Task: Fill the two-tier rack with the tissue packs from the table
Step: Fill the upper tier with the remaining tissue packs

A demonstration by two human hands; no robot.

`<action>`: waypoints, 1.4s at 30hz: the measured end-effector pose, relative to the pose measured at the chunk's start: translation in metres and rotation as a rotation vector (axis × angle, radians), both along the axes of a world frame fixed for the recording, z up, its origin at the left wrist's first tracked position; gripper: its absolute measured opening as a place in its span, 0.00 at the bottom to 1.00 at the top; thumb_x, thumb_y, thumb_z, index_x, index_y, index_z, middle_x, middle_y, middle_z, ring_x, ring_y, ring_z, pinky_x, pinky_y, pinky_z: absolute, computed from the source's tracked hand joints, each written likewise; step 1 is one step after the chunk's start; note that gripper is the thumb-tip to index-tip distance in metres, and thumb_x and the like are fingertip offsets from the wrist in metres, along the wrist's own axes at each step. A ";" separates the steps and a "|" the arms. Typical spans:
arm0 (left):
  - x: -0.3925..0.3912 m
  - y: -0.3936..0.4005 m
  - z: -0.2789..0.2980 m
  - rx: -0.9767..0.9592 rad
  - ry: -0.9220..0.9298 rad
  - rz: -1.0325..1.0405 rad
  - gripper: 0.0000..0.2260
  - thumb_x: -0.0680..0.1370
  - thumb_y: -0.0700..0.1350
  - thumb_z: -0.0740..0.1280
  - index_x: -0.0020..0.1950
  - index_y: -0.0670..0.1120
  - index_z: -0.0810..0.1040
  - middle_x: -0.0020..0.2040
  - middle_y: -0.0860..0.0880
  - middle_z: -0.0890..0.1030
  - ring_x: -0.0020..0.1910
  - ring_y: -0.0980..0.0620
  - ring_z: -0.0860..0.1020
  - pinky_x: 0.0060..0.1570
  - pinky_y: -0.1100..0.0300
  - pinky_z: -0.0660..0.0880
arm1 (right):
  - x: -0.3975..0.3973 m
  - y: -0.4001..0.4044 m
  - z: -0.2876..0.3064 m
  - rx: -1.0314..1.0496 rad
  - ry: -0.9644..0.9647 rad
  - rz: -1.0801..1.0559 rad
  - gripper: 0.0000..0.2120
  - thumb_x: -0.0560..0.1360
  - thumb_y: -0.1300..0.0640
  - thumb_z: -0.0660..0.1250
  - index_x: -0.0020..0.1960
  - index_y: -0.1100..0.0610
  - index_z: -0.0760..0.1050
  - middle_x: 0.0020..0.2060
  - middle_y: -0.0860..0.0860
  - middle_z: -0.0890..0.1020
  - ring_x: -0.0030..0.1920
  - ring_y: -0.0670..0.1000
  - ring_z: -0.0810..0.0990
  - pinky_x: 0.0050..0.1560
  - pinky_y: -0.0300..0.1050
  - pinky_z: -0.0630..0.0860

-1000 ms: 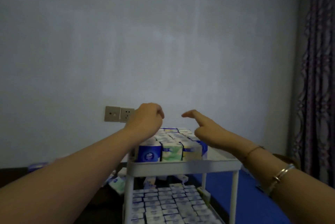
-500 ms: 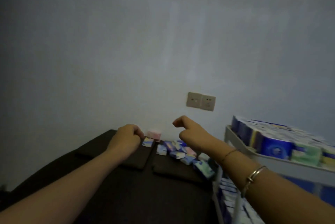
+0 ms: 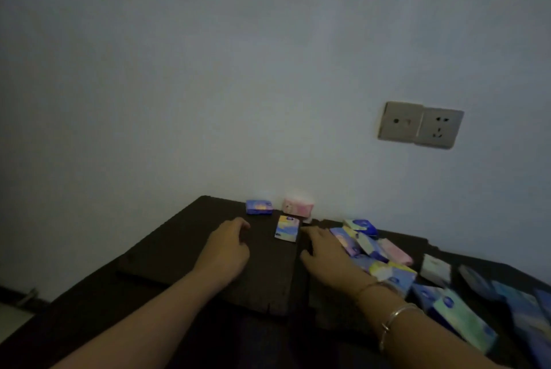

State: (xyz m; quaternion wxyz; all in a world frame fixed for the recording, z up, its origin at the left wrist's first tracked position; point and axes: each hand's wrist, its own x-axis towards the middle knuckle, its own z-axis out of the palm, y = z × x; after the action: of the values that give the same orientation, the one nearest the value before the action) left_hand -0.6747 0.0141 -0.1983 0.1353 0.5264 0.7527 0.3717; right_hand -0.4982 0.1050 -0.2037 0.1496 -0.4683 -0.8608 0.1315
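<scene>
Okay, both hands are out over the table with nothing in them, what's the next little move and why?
Probably slide the right hand forward a touch and pinch the blue-and-yellow pack. It lies flat between both hands, just ahead of the right fingertips, apart from the heap of packs on the right. The left hand hangs loosely curled, holding nothing.

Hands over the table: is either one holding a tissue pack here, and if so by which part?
Neither. The left hand and right hand hover loosely curled over the table, either side of a tissue pack, gripping nothing.
</scene>
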 end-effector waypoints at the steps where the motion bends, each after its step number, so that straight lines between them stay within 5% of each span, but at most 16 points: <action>1: -0.004 0.016 -0.007 -0.009 0.018 -0.018 0.21 0.78 0.36 0.61 0.69 0.49 0.68 0.68 0.49 0.69 0.65 0.50 0.70 0.64 0.56 0.69 | -0.005 0.012 -0.006 0.035 -0.056 0.004 0.27 0.79 0.52 0.58 0.76 0.52 0.56 0.75 0.55 0.59 0.75 0.57 0.55 0.74 0.49 0.54; 5: -0.019 0.083 -0.028 -0.015 0.091 -0.052 0.23 0.78 0.38 0.60 0.73 0.46 0.63 0.72 0.46 0.65 0.69 0.47 0.65 0.68 0.53 0.66 | -0.026 0.062 -0.032 0.110 -0.147 -0.032 0.27 0.80 0.42 0.50 0.77 0.45 0.50 0.77 0.53 0.51 0.77 0.57 0.45 0.75 0.55 0.46; 11: -0.040 0.155 -0.052 -0.001 0.289 -0.023 0.24 0.81 0.47 0.59 0.76 0.46 0.58 0.77 0.46 0.57 0.75 0.46 0.57 0.73 0.49 0.58 | -0.038 0.069 -0.064 0.310 -0.222 -0.053 0.40 0.67 0.31 0.33 0.77 0.43 0.50 0.74 0.50 0.63 0.76 0.55 0.53 0.73 0.60 0.37; 16: -0.045 0.198 -0.076 -0.162 0.410 0.028 0.29 0.80 0.60 0.54 0.77 0.51 0.52 0.79 0.50 0.50 0.77 0.43 0.50 0.73 0.42 0.50 | -0.037 0.071 -0.069 0.377 -0.115 -0.051 0.34 0.71 0.33 0.41 0.72 0.44 0.62 0.70 0.49 0.70 0.73 0.54 0.61 0.74 0.59 0.41; 20: -0.039 0.191 -0.075 -0.084 0.610 0.074 0.28 0.78 0.61 0.57 0.75 0.50 0.60 0.72 0.44 0.62 0.70 0.42 0.63 0.72 0.43 0.55 | -0.035 0.072 -0.071 0.372 -0.090 -0.036 0.33 0.70 0.34 0.42 0.69 0.46 0.65 0.69 0.49 0.71 0.72 0.53 0.63 0.74 0.59 0.44; 24: -0.024 0.150 -0.067 -0.112 0.641 0.072 0.24 0.77 0.60 0.59 0.71 0.51 0.66 0.69 0.42 0.61 0.64 0.41 0.68 0.68 0.47 0.62 | -0.033 0.070 -0.067 0.306 -0.139 -0.035 0.28 0.76 0.36 0.51 0.72 0.46 0.61 0.72 0.49 0.67 0.75 0.52 0.58 0.74 0.60 0.42; 28: -0.008 0.095 -0.064 -0.160 0.518 0.052 0.24 0.77 0.59 0.62 0.69 0.50 0.65 0.70 0.43 0.59 0.65 0.43 0.67 0.64 0.49 0.69 | -0.026 0.045 -0.052 0.143 -0.170 -0.038 0.26 0.78 0.39 0.52 0.73 0.45 0.58 0.74 0.48 0.63 0.76 0.52 0.53 0.74 0.62 0.45; 32: 0.011 0.024 -0.067 -0.125 0.298 0.078 0.28 0.73 0.61 0.65 0.66 0.47 0.66 0.65 0.47 0.71 0.65 0.47 0.69 0.67 0.47 0.65 | -0.010 -0.014 -0.035 -0.065 -0.108 0.011 0.23 0.79 0.41 0.53 0.72 0.44 0.59 0.74 0.48 0.62 0.76 0.51 0.53 0.74 0.61 0.43; 42: 0.095 -0.140 -0.071 0.140 -0.286 0.254 0.19 0.72 0.56 0.70 0.53 0.50 0.64 0.52 0.47 0.79 0.51 0.46 0.78 0.52 0.49 0.75 | 0.062 -0.188 -0.051 0.000 -0.087 0.113 0.22 0.80 0.42 0.52 0.74 0.40 0.57 0.74 0.45 0.62 0.76 0.46 0.50 0.74 0.60 0.39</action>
State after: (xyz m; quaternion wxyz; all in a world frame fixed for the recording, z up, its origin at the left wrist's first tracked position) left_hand -0.5799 -0.1257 -0.2692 0.1560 0.3769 0.7586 0.5081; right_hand -0.4358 -0.0826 -0.2550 0.1042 -0.4241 -0.8917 0.1191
